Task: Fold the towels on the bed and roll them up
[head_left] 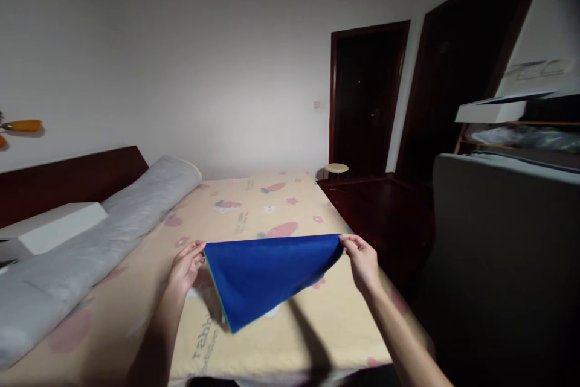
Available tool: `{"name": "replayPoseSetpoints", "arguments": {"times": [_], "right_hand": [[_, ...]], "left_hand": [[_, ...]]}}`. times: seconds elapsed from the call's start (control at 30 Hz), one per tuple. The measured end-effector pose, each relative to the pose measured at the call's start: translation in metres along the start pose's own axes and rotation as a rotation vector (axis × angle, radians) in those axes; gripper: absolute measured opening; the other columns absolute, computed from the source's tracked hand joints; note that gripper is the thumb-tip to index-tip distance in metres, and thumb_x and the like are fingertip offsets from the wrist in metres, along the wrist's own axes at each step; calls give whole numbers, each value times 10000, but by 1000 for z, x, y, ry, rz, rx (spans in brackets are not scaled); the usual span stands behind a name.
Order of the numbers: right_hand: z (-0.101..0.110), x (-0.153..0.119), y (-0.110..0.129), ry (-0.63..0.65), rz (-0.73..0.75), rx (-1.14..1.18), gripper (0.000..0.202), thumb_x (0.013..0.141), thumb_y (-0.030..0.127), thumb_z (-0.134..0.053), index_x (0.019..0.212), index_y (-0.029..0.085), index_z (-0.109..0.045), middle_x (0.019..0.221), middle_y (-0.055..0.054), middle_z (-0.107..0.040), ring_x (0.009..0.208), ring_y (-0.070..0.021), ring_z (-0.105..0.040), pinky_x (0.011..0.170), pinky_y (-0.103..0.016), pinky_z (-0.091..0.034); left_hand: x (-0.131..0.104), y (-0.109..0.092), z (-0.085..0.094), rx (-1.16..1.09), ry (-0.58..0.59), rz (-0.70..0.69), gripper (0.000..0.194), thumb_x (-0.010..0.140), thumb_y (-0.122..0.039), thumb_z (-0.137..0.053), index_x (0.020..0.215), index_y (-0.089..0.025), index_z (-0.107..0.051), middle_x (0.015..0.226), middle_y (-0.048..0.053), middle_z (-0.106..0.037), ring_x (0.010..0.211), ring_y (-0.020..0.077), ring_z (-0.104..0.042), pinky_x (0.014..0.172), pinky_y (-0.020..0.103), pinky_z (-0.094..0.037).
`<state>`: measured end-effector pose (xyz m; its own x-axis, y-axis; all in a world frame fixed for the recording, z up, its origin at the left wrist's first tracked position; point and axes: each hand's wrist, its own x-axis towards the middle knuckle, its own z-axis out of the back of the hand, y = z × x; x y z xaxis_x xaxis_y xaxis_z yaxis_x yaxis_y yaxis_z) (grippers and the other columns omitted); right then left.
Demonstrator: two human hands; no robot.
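Observation:
A blue cloth (267,272) with a thin green edge is stretched between my hands above the bed. Its top edge runs nearly straight from hand to hand, and one corner hangs down toward the lower left. My left hand (186,263) pinches the cloth's upper left corner. At the upper right corner, my right hand (361,257) grips it between thumb and fingers. Beneath lies a yellow bed sheet (344,326) printed with pink strawberries, flowers and lettering.
A rolled grey quilt (113,224) lies along the left by the dark headboard (67,179), with a white box (67,227) beside it. A round stool (336,168) stands beyond the bed near a dark door (369,103). At right rises a grey panel (498,254).

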<state>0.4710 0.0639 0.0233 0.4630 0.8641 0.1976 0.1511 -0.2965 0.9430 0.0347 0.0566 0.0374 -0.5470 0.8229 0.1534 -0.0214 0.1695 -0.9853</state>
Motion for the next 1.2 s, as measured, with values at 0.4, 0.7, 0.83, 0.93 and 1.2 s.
{"name": "replayPoseSetpoints", "arguments": {"times": [0.4, 0.7, 0.83, 0.93, 1.2], "right_hand": [[34, -7, 6, 301, 58, -255, 562, 587, 675, -746, 839, 174, -778, 863, -114, -756, 789, -260, -666, 724, -361, -529], [33, -10, 0, 365, 18, -266, 553, 558, 693, -756, 771, 184, -770, 849, -116, -758, 808, -281, -683, 756, -377, -531], [35, -8, -5, 301, 25, -252, 528, 564, 649, -779, 805, 180, -762, 876, -115, -759, 827, -283, -689, 758, -371, -534], [38, -7, -9, 289, 20, -244, 537, 577, 609, -797, 879, 167, -756, 870, -111, -759, 815, -276, -695, 745, -366, -539], [42, -4, -10, 242, 14, -212, 545, 550, 591, -823, 887, 167, -752, 834, -100, -760, 793, -262, -697, 739, -358, -543]], "left_hand": [[-63, -19, 25, 62, 61, -6, 549, 459, -488, -853, 841, -187, -598, 625, -26, -672, 516, 109, -556, 488, 216, -413], [-67, -16, 25, 67, 47, 63, 539, 452, -529, -836, 754, -213, -519, 499, -84, -571, 381, 92, -492, 396, 208, -345], [-67, -17, 23, -21, 98, 133, 571, 398, -479, -865, 793, -179, -584, 641, -33, -651, 521, 141, -627, 556, 271, -507], [-66, -16, 25, -19, 183, 143, 540, 426, -411, -865, 846, -152, -646, 736, 19, -689, 658, 175, -671, 683, 310, -544], [-62, 1, 23, 252, 328, -16, 529, 527, -415, -806, 979, -160, -701, 669, -17, -627, 700, 158, -599, 699, 292, -479]]}}
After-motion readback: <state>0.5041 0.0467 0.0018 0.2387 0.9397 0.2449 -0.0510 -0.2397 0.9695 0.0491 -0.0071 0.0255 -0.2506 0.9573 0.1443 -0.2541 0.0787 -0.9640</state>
